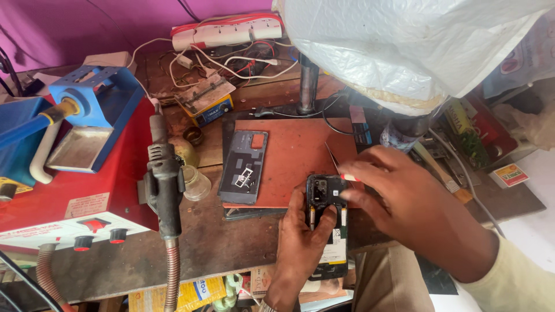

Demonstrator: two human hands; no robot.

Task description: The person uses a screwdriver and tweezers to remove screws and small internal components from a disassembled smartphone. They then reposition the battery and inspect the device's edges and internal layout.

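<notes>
Left hand (303, 234) grips one opened phone (327, 222), partly hidden; right hand (404, 199) pinches one pair of tweezers (334, 162); one back cover (244, 167) lies left.

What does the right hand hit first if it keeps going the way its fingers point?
The right hand points left, with tweezers pinched in its fingers. First in that line is the opened phone that the left hand holds, at its camera end. Beyond lies the detached back cover on the red mat. Depth is unclear.

A small electronics repair workshop: a hot-air gun (164, 179) hangs on its red station (69, 202), a power strip (228, 32) trails tangled wires (231, 63), and a phone back cover (244, 166) lies on the cluttered wooden surface (219, 242).
</notes>
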